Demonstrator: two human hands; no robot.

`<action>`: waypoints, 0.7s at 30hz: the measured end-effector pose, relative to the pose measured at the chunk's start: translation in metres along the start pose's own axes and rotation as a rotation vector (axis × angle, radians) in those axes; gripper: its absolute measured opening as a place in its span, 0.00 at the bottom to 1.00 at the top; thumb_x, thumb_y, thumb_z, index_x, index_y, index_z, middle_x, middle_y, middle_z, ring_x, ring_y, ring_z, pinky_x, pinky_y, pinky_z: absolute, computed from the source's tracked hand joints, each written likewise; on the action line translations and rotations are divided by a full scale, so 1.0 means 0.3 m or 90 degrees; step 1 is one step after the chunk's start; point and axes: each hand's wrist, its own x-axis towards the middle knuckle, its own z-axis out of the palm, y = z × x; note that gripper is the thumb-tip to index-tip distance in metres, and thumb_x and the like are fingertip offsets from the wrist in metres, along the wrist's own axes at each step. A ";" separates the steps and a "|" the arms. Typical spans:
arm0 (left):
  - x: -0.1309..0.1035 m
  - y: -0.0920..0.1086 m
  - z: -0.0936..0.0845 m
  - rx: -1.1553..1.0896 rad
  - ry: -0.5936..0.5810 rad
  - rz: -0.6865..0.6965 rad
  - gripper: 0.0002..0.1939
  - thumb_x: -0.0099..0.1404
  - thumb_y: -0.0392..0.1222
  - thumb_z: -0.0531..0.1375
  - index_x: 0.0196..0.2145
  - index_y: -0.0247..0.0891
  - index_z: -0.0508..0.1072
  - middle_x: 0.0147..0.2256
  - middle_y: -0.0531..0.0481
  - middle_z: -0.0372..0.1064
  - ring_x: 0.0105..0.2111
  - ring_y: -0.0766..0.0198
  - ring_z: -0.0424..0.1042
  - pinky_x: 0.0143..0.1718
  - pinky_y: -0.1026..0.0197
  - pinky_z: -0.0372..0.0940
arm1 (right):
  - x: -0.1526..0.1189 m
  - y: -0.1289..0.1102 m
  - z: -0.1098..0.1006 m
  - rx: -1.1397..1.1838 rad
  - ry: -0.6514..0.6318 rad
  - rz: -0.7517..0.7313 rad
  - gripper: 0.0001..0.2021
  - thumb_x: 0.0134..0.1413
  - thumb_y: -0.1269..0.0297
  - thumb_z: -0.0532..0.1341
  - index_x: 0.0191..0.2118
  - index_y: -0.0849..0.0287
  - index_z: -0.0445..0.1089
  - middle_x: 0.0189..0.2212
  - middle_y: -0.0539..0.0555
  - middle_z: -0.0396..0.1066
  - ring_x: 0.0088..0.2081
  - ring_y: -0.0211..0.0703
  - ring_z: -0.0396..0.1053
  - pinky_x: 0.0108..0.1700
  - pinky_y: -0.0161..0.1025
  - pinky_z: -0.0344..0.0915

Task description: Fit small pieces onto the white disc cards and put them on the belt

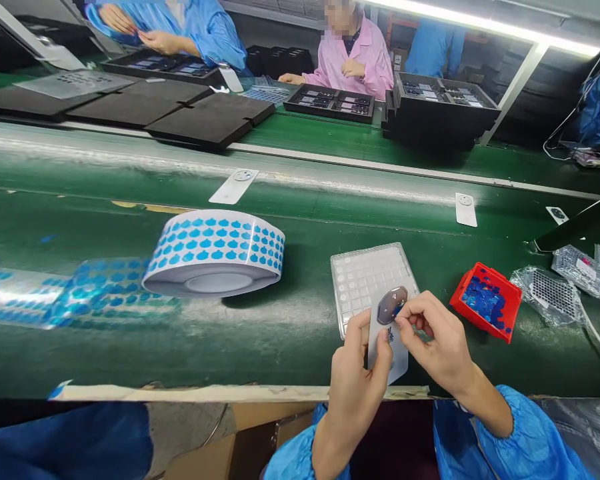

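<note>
A pale flat panel (399,363) with a dark, shiny round-cornered module (391,305) at its upper end is gripped between the thumb and fingers of my left hand (359,380). My right hand (437,340) is closed in a pinch at the module's right edge; whatever lies between its fingertips is too small to make out. Behind the panel lies a clear plastic tray (353,270) with rows of small compartments, partly covered by the panel and my left hand. To the right of my right hand, a red tray (511,293) holds many small blue pieces (483,300).
A large roll of blue stickers (215,253) stands left, its clear strip (105,290) trailing left. Similar pale panels (234,187) lie along the green belt. Bagged parts (550,293) sit right. Across are black trays (330,103) and people in blue and pink (375,57).
</note>
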 end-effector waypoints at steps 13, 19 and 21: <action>0.103 -0.120 -0.194 -0.042 0.250 -0.175 0.28 0.59 0.59 0.67 0.49 0.38 0.71 0.21 0.55 0.71 0.19 0.60 0.72 0.19 0.65 0.66 | -0.170 0.306 -0.424 -0.492 -0.030 0.285 0.25 0.72 0.44 0.51 0.43 0.57 0.79 0.57 0.67 0.74 0.52 0.62 0.77 0.53 0.57 0.74; 0.095 -0.201 -0.240 -0.075 0.267 -0.220 0.30 0.60 0.58 0.68 0.53 0.39 0.71 0.25 0.53 0.74 0.20 0.60 0.71 0.20 0.63 0.69 | -0.203 0.314 -0.425 -0.583 -0.102 0.363 0.28 0.74 0.44 0.48 0.56 0.56 0.77 0.49 0.60 0.81 0.45 0.59 0.79 0.42 0.52 0.73; 0.091 -0.222 -0.243 -0.089 0.260 -0.225 0.29 0.60 0.58 0.68 0.53 0.39 0.71 0.24 0.54 0.73 0.19 0.60 0.70 0.18 0.64 0.66 | -0.187 0.299 -0.428 -0.632 -0.110 0.336 0.29 0.73 0.42 0.47 0.44 0.56 0.80 0.52 0.63 0.79 0.48 0.62 0.77 0.39 0.50 0.72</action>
